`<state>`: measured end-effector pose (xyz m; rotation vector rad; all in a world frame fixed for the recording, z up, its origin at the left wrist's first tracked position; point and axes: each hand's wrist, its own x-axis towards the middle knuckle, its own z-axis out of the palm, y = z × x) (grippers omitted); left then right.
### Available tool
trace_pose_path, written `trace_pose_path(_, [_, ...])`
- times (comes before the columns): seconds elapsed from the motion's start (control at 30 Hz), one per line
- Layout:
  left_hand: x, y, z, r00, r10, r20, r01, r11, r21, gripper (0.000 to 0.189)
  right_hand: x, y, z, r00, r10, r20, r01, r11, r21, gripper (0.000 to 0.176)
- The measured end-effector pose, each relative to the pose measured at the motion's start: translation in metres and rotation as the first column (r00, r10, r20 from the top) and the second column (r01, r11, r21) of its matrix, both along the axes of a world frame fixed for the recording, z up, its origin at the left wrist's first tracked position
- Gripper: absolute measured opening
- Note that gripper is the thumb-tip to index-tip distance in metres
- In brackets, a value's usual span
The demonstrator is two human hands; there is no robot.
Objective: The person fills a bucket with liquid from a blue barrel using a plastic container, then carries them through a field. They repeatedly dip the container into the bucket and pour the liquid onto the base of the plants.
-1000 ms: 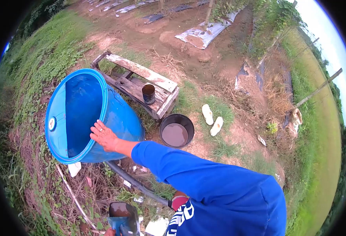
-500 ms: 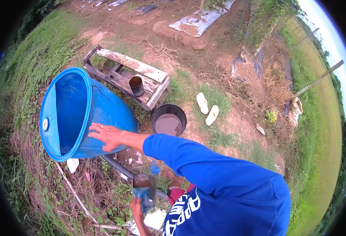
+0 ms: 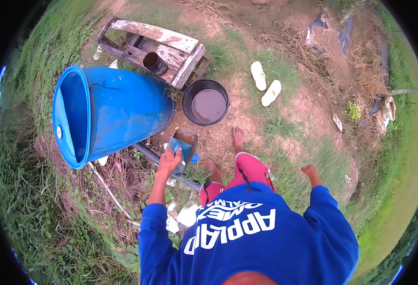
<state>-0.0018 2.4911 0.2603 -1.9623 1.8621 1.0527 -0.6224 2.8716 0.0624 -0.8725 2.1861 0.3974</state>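
My left hand (image 3: 170, 161) is closed on the rim of a blue, cut-open container (image 3: 183, 148) with a brownish part at its far end. Just beyond it stands a black basin (image 3: 187, 102) with murky liquid inside. A large blue barrel (image 3: 123, 111) with a cut opening lies tilted to the left of the basin. Out to the right, my right hand (image 3: 309, 170) hangs over the grass, small in view, its fingers loosely apart and holding nothing visible.
A worn wooden bench (image 3: 159, 35) bears a rusty can (image 3: 154, 63). Pale shoes (image 3: 264, 84) lie on the grass beyond my bare feet. A dark pipe (image 3: 147, 153) runs under the barrel's side, and a thin stick (image 3: 109, 192) crosses the weeds at the left.
My right hand has left the barrel's side and moved far right. My left hand has moved forward with the container, nearer the basin. The view has tilted down, showing both legs.
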Motion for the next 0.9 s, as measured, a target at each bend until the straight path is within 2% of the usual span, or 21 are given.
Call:
trace_pose_path(0.03, [-0.013,-0.012,-0.006,0.998,-0.053,0.044,0.052,0.998,0.030,0.058,-0.038,0.056,-0.045,0.998,0.048,0.029,-0.048,0.999,-0.021,0.043])
trace_pose_path(0.07, [-0.013,-0.019,-0.031,0.996,-0.070,0.056,0.068,0.997,0.040,0.058,-0.036,0.065,-0.041,0.999,0.031,0.043,-0.031,0.999,-0.012,0.043])
trace_pose_path(0.1, [-0.005,-0.026,-0.068,0.976,-0.199,0.092,0.197,0.980,0.030,0.059,-0.033,0.069,-0.025,0.960,-0.185,0.210,0.209,0.973,-0.098,0.039])
trace_pose_path(0.13, [-0.005,-0.036,-0.088,0.938,-0.322,0.128,0.321,0.947,0.023,0.060,-0.027,0.066,-0.006,0.848,-0.367,0.382,0.446,0.884,-0.141,0.036])
trace_pose_path(0.17, [-0.043,-0.051,-0.046,0.965,-0.203,0.164,0.182,0.974,0.136,0.065,-0.011,0.042,0.013,0.731,-0.509,0.454,0.603,0.794,-0.080,0.036])
trace_pose_path(0.23, [-0.052,-0.065,-0.052,0.939,-0.271,0.212,0.248,0.960,0.131,0.067,0.028,-0.011,0.057,0.421,-0.740,0.525,0.852,0.521,0.050,0.037])
trace_pose_path(0.3, [-0.064,-0.080,-0.046,0.884,-0.385,0.266,0.347,0.921,0.178,0.071,0.040,-0.034,0.030,0.367,-0.623,0.690,0.810,0.579,0.091,0.038])
trace_pose_path(0.33, [-0.056,-0.085,-0.060,0.877,-0.394,0.274,0.353,0.916,0.189,0.071,0.050,-0.049,0.022,0.364,-0.562,0.743,0.806,0.590,0.051,0.040])
trace_pose_path(0.4, [-0.022,-0.093,-0.102,0.754,-0.574,0.320,0.519,0.819,0.246,0.071,0.070,-0.092,0.015,0.367,-0.462,0.807,0.770,0.638,0.014,0.042])
trace_pose_path(0.43, [-0.053,-0.100,-0.061,0.768,-0.567,0.297,0.479,0.817,0.323,0.073,0.076,-0.116,0.015,0.370,-0.423,0.827,0.736,0.677,0.017,0.043])
trace_pose_path(0.47, [-0.072,-0.103,-0.030,0.765,-0.564,0.310,0.471,0.819,0.328,0.073,0.080,-0.140,0.015,0.359,-0.421,0.833,0.733,0.679,0.027,0.043])
trace_pose_path(0.53, [-0.094,-0.109,0.012,0.809,-0.452,0.376,0.352,0.884,0.307,0.070,0.084,-0.185,0.018,0.351,-0.412,0.841,0.661,0.745,0.089,0.047])
trace_pose_path(0.57, [-0.096,-0.112,0.023,0.805,-0.447,0.390,0.342,0.887,0.310,0.070,0.084,-0.202,0.021,0.339,-0.408,0.848,0.656,0.749,0.098,0.047])
trace_pose_path(0.63, [-0.099,-0.121,0.040,0.762,-0.488,0.426,0.321,0.856,0.406,0.073,0.084,-0.232,0.023,0.324,-0.380,0.866,0.734,0.679,0.023,0.050])
trace_pose_path(0.67, [-0.104,-0.124,0.054,0.758,-0.482,0.440,0.311,0.859,0.406,0.073,0.082,-0.240,0.017,0.314,-0.374,0.873,0.730,0.683,0.031,0.050])
trace_pose_path(0.73, [-0.118,-0.129,0.081,0.750,-0.465,0.470,0.249,0.857,0.451,0.072,0.071,-0.249,0.000,0.262,-0.367,0.892,0.800,0.600,0.012,0.049])
trace_pose_path(0.77, [-0.119,-0.132,0.089,0.748,-0.460,0.478,0.241,0.859,0.451,0.072,0.069,-0.252,-0.005,0.237,-0.424,0.874,0.829,0.557,0.046,0.048])
trace_pose_path(0.9, [-0.114,-0.143,0.117,0.734,-0.478,0.483,0.243,0.848,0.470,0.072,0.063,-0.247,-0.014,0.158,-0.421,0.893,0.866,0.494,0.079,0.045])
